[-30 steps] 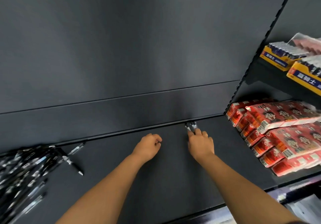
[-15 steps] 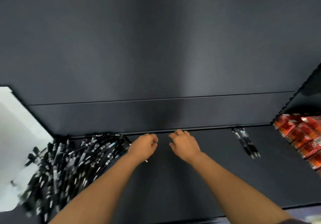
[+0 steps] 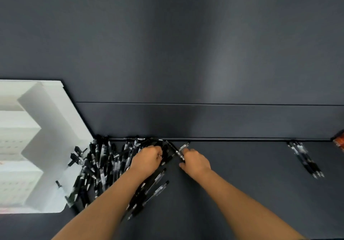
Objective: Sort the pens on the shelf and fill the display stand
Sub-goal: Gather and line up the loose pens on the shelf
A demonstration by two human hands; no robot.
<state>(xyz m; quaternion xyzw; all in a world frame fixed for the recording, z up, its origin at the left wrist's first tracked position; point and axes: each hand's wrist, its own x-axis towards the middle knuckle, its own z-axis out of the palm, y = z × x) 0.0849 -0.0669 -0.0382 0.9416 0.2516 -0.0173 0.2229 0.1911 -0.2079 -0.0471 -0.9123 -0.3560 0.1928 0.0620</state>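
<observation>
A dark shelf (image 3: 232, 193) fills the lower half of the view, with a dark back panel (image 3: 186, 53) rising behind it. At 9 o'clock stands a white display stand (image 3: 52, 128) with stepped compartments, and its near corner touches the edge of a heap of black pens (image 3: 104, 165). The heap sprawls from the stand toward 7 o'clock, pens crossing each other at every angle, and some lie against the foot of the back panel.

The left hand (image 3: 147, 158) lies knuckles-up on the right side of the heap, its fingers curled down among the pens. Whether it holds one cannot be told. Just beside it, toward 3 o'clock, the right hand (image 3: 196, 162) pinches the lower end of a loose pen (image 3: 174, 150) between fingertips and thumb. That pen slants up toward 11 o'clock.

Well apart, at 3 o'clock, a small bundle of pens (image 3: 305, 159) lies side by side, all slanting the same way. A red packet (image 3: 339, 142) shows at the right edge.
</observation>
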